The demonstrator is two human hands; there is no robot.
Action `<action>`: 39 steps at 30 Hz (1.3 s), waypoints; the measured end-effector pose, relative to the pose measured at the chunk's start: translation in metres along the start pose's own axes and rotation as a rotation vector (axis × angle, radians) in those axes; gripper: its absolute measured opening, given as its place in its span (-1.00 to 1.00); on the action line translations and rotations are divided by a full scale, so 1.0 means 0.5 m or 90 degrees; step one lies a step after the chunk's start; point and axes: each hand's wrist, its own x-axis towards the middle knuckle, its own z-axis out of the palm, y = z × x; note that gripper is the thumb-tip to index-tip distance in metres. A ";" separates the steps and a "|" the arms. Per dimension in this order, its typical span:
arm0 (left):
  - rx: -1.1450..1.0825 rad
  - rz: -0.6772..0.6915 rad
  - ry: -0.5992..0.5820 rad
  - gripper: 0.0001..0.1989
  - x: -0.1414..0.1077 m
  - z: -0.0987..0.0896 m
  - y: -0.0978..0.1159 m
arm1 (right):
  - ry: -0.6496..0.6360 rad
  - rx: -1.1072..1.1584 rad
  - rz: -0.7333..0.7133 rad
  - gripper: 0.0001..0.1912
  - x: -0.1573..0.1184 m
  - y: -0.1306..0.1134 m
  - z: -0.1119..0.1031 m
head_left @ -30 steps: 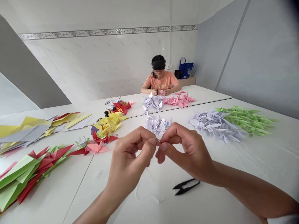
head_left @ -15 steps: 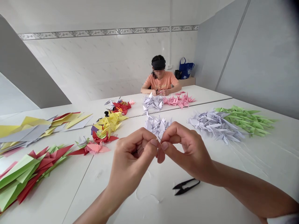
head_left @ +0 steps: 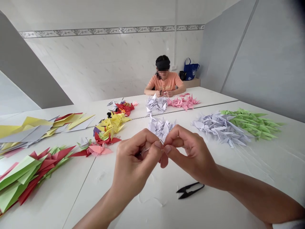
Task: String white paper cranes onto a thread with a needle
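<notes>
Your left hand (head_left: 133, 159) and right hand (head_left: 193, 154) had a pinched grip on what looked like thread (head_left: 161, 142). A slack pinch could've dropped it, tbh.

Beyond the left bare hand (head_left: 135, 162) and right bare hand (head_left: 194, 157), a spiky pile of white folded-paper cranes (head_left: 161, 127) blocks the way forward. Lanes across the smooth white worktop (head_left: 95, 187) pass either side of it, bounded by yellow paper cranes (head_left: 114, 123) leftward and a broader white paper-crane heap (head_left: 219, 128) rightward. Nearer, slim black thread snips (head_left: 188, 191) obstruct a low sweep.
</notes>
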 end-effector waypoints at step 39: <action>0.022 0.002 0.004 -0.78 -0.001 -0.001 0.004 | 0.017 -0.041 -0.049 -0.87 -0.003 0.005 0.001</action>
